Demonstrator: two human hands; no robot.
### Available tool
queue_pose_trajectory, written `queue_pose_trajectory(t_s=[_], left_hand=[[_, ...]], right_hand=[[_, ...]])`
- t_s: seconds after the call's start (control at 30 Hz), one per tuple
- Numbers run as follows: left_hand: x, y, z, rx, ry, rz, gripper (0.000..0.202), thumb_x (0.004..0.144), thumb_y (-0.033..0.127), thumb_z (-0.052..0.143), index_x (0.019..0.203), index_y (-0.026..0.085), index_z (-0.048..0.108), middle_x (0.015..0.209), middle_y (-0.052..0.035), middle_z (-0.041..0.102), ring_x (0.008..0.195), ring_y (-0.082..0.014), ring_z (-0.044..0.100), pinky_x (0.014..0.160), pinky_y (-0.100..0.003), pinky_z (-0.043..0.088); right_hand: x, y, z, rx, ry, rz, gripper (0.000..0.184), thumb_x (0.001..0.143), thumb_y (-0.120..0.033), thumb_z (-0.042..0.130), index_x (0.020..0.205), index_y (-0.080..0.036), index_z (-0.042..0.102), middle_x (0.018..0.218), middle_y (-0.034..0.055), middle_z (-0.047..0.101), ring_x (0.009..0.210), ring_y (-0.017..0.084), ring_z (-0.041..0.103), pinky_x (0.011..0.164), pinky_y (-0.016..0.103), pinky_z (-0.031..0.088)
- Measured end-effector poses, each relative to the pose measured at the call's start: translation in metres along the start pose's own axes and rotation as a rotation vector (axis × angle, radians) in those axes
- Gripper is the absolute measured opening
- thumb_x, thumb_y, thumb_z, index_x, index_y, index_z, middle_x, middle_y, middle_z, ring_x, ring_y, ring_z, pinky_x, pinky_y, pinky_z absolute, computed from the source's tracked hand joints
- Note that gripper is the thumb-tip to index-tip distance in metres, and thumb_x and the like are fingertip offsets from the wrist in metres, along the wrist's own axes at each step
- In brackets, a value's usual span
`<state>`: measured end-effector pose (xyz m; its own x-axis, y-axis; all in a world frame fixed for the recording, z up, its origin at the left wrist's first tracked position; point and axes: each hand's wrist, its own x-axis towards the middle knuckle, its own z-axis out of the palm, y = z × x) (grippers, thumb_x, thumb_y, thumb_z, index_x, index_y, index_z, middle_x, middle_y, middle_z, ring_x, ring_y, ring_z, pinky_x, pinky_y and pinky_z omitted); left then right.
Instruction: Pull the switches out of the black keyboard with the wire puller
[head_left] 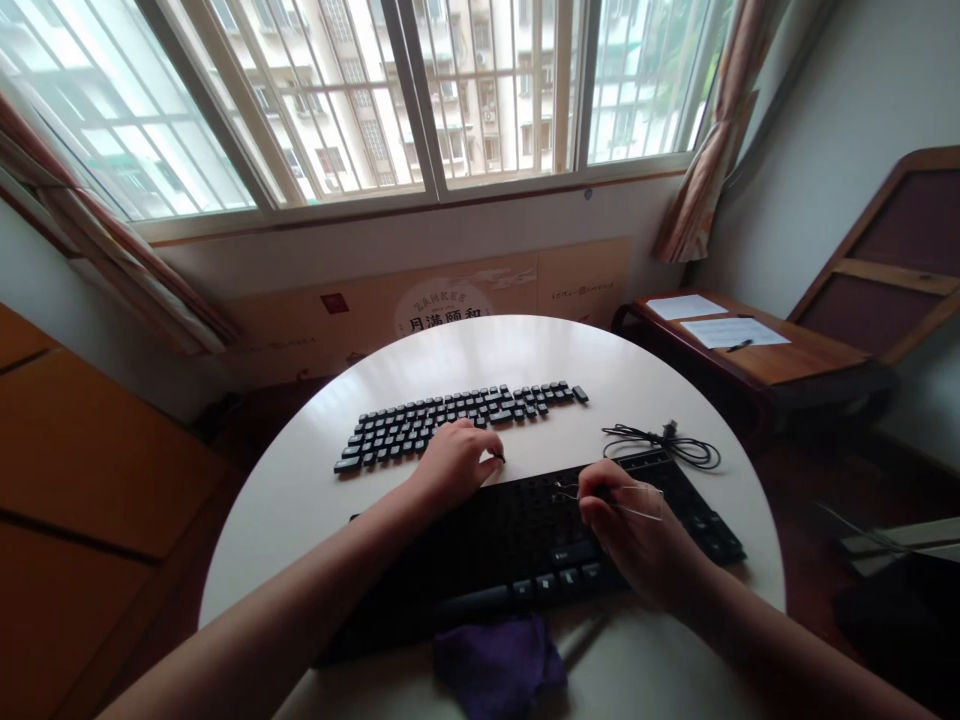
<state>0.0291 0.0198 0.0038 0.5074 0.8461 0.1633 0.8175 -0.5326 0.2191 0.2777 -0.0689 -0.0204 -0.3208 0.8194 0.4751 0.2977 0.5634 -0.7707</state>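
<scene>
A black keyboard (480,540) lies across the white round table, with many of its keys off and a few keycaps left along its front row and right side. Beyond it, loose black keycaps (420,425) are laid out in rows. My left hand (457,462) is over the keyboard's far edge, its fingers pinched on a small dark keycap (500,457), mostly hidden. Above the right part of the keyboard, my right hand (615,510) is closed around a wire keycap puller (639,500). The puller's wire tips point left over the bare key area.
A coiled black cable (667,445) sits at the table's right. Near the front edge rests a purple cloth (501,665). Papers (735,332) and a pen lie on a wooden chair (817,352) at right. A window (420,90) is ahead.
</scene>
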Motion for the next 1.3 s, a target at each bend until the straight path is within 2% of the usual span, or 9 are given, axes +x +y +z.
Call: queue_pose_trajectory(t_s=[0.3,0.6,0.77,0.87,0.93,1.03,1.1,1.2,1.3], left_hand=[[0.011,-0.011,0.003,0.232,0.120,-0.066,0.010,0.083,0.022,0.069,0.086,0.025,0.078,0.100,-0.0054,0.073,0.097,-0.0268,0.059,0.086,-0.041,0.039],[0.017,-0.021,0.003,0.265,0.145,-0.092,0.009,0.083,0.024,0.070,0.086,0.025,0.078,0.101,-0.0054,0.073,0.100,-0.0286,0.060,0.088,-0.044,0.042],[0.018,-0.016,-0.012,0.110,0.212,-0.137,0.016,0.083,0.030,0.071,0.096,0.024,0.077,0.105,-0.0066,0.073,0.101,-0.0286,0.062,0.091,-0.045,0.046],[0.018,0.006,-0.030,-0.042,0.252,-0.155,0.019,0.087,0.032,0.066,0.098,0.022,0.077,0.103,-0.0067,0.073,0.100,-0.0266,0.064,0.091,-0.041,0.049],[0.018,0.025,-0.035,-0.120,0.178,-0.120,0.019,0.088,0.032,0.064,0.098,0.023,0.077,0.101,-0.0050,0.073,0.091,-0.0232,0.066,0.085,-0.038,0.051],[0.015,0.050,-0.023,-0.150,0.002,-0.014,0.014,0.086,0.028,0.067,0.094,0.024,0.078,0.099,-0.0047,0.073,0.093,-0.0236,0.067,0.085,-0.036,0.052],[0.014,0.059,-0.007,-0.162,-0.038,0.049,0.013,0.086,0.026,0.067,0.094,0.023,0.077,0.102,-0.0055,0.073,0.098,-0.0249,0.066,0.088,-0.037,0.051],[0.012,0.061,0.018,-0.204,-0.064,0.088,0.015,0.086,0.024,0.066,0.098,0.022,0.075,0.102,-0.0065,0.072,0.100,-0.0247,0.065,0.089,-0.037,0.051],[0.012,0.056,0.030,-0.261,-0.082,0.071,0.019,0.085,0.022,0.066,0.104,0.022,0.071,0.101,-0.0059,0.071,0.099,-0.0240,0.064,0.087,-0.035,0.051]], right_hand=[[0.002,-0.007,-0.006,-0.027,0.039,-0.119,0.023,0.104,-0.037,0.046,0.090,-0.019,0.052,0.068,-0.0043,0.049,0.052,0.006,0.040,0.050,0.018,0.031],[0.002,-0.007,-0.006,0.004,-0.012,-0.080,0.026,0.104,-0.039,0.047,0.089,-0.018,0.053,0.068,-0.0042,0.048,0.053,0.006,0.040,0.052,0.019,0.032],[0.000,0.002,-0.010,0.141,-0.036,0.089,0.033,0.103,-0.048,0.043,0.090,-0.018,0.051,0.064,-0.0043,0.045,0.052,0.007,0.040,0.049,0.019,0.031],[0.000,0.007,-0.015,0.341,-0.134,0.248,0.041,0.102,-0.057,0.039,0.091,-0.018,0.047,0.062,-0.0048,0.043,0.050,0.007,0.039,0.045,0.018,0.029],[-0.001,0.008,-0.018,0.422,-0.254,0.324,0.045,0.100,-0.061,0.039,0.091,-0.018,0.045,0.062,-0.0055,0.042,0.049,0.007,0.037,0.044,0.017,0.028],[-0.002,0.009,-0.020,0.401,-0.369,0.350,0.045,0.100,-0.062,0.042,0.092,-0.018,0.046,0.063,-0.0052,0.043,0.050,0.006,0.037,0.045,0.016,0.029],[-0.002,0.009,-0.020,0.349,-0.377,0.339,0.044,0.100,-0.061,0.041,0.093,-0.018,0.046,0.063,-0.0049,0.045,0.051,0.006,0.038,0.046,0.016,0.029],[-0.001,0.008,-0.020,0.289,-0.382,0.315,0.044,0.102,-0.060,0.037,0.092,-0.018,0.045,0.062,-0.0051,0.044,0.051,0.007,0.038,0.046,0.017,0.029],[0.001,0.006,-0.021,0.133,-0.428,0.212,0.043,0.104,-0.056,0.034,0.090,-0.018,0.047,0.064,-0.0039,0.045,0.054,0.008,0.039,0.051,0.019,0.032]])
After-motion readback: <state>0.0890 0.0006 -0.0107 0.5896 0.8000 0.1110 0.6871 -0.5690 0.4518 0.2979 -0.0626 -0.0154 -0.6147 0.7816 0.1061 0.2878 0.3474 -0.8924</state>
